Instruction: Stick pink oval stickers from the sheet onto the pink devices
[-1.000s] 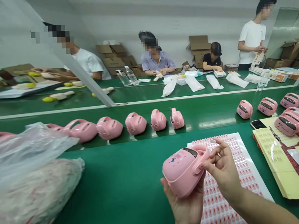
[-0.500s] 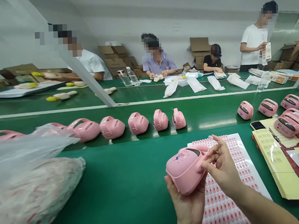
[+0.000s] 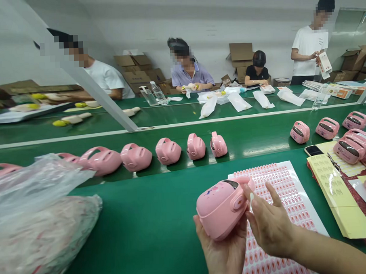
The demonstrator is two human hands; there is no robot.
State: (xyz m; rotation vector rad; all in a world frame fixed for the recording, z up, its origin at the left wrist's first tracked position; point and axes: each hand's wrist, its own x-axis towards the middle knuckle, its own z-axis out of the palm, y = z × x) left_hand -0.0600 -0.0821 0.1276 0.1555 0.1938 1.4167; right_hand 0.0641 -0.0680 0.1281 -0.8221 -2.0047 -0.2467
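Note:
A pink rounded case [image 3: 218, 210] with a handle and a dark window rests tilted in my left hand [image 3: 222, 248], whose fingers wrap its underside. An oval sticker [image 3: 238, 201] shows on the side of the case, at the foot of the handle. My right hand [image 3: 268, 220] is beside that spot, with a small white piece [image 3: 251, 199] between thumb and fingers and the index finger raised. Under both hands lies a white sheet [image 3: 307, 206] with rows of oval pink-and-red stickers.
Pink cases [image 3: 137, 157] line the green belt ahead, with others [image 3: 350, 146] at the right. A plastic bag [image 3: 48, 240] fills the left. Yellow paper [image 3: 340, 199], tweezers [image 3: 333, 162] and a phone [image 3: 313, 150] lie right. Several people work across the belt.
My right thumb has come off the side of the case, uncovering the oval sticker. The white piece has come down from my raised fingertips to beside the handle. The case has shifted slightly left.

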